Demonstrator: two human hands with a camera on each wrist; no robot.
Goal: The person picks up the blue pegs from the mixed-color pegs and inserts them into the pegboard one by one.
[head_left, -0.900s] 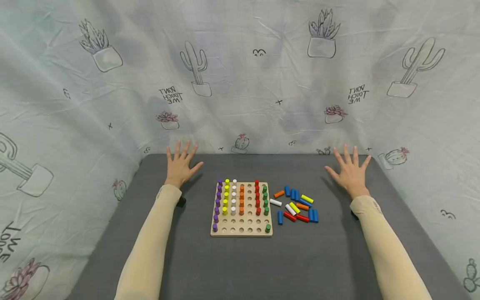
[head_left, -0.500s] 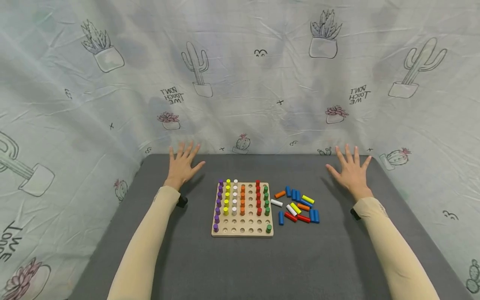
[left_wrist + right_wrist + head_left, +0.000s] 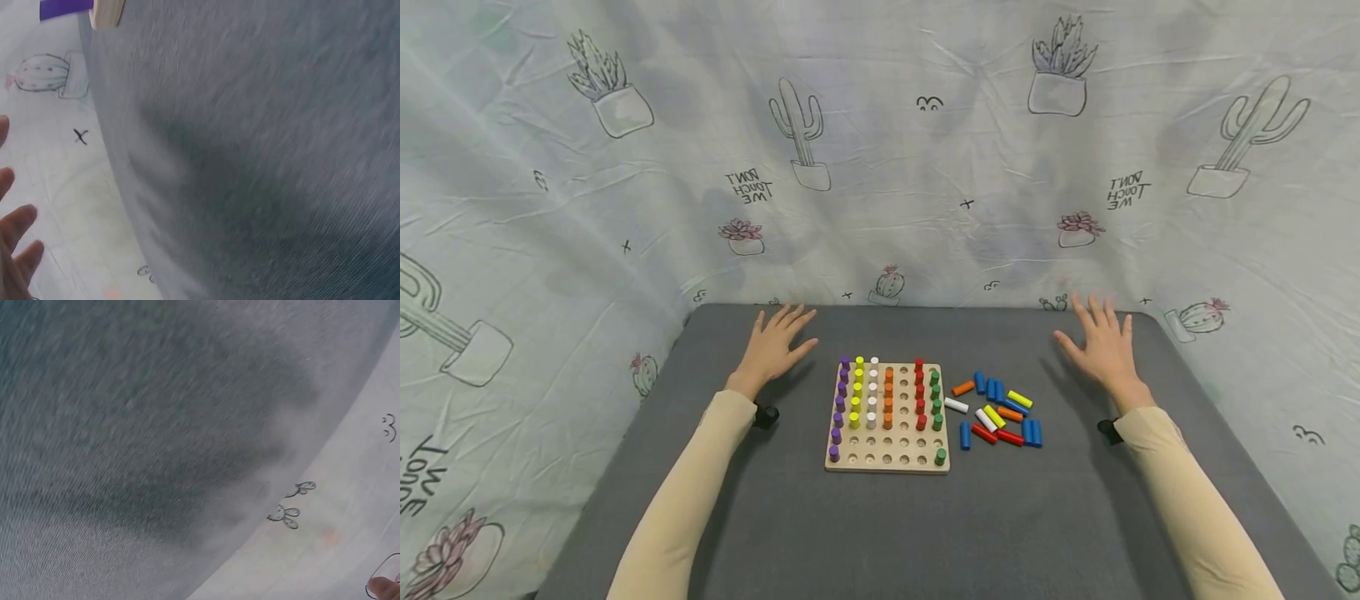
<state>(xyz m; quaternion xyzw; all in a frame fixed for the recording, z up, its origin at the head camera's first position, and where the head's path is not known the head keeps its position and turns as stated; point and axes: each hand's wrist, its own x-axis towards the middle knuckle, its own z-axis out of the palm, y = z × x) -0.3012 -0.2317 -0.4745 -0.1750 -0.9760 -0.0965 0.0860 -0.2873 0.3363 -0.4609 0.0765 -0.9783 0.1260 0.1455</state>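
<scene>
My left hand [image 3: 771, 348] hovers over the far left of the table with fingers spread and nothing in it. In the left wrist view its fingertips [image 3: 19, 225] show at the left edge. Far right, my right hand [image 3: 1103, 350] is also spread, holding nothing; one fingertip [image 3: 382, 587] appears in the right wrist view's corner. Between the hands lies a wooden pegboard [image 3: 887, 463] with columns of purple, yellow, white, orange, red and green pegs standing in its holes. One column is bare holes. Right of the board lie loose pegs [image 3: 1011, 414] in blue, orange, red, white and yellow.
A dark grey cloth covers the table [image 3: 887, 542]. Behind it and at both sides hangs a pale curtain [image 3: 880, 150] printed with cacti and lettering. Black wrist cameras [image 3: 766, 416] sit at the cuffs of the beige sleeves.
My left hand has turned and shifted to the right and slightly nearer, its fingers closer together. The right hand's fingers have drawn a little closer together. The view has shifted slightly; the pegs stay put.
</scene>
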